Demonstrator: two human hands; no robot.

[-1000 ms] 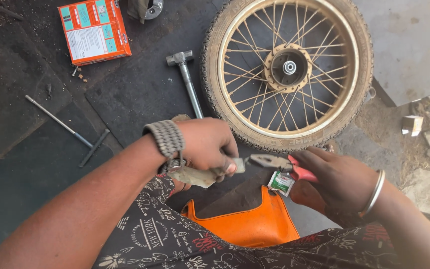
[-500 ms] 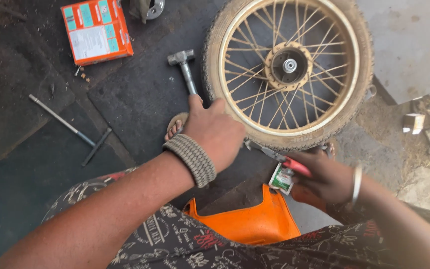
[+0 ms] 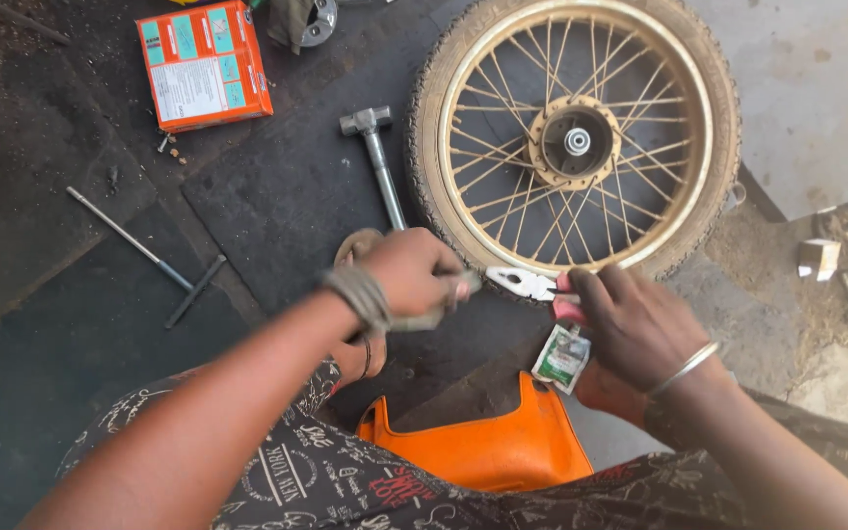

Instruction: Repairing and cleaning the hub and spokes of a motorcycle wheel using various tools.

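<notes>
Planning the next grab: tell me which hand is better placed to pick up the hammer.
Left. The left hand sits right at the end of the hammer handle, while the right hand already holds pliers.

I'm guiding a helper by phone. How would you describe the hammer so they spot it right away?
Start at the big gold-rimmed spoked wheel lying flat on the dark floor mat. Just left of its tyre lies the grey all-metal hammer, head pointing away from the person. Unlike the thin dark rods farther left, it is thick with a blocky head.

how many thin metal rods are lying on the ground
2. A long rod lies left of the left hand, and a shorter dark rod angles off its lower end. Others may be hidden under the arms.
</notes>
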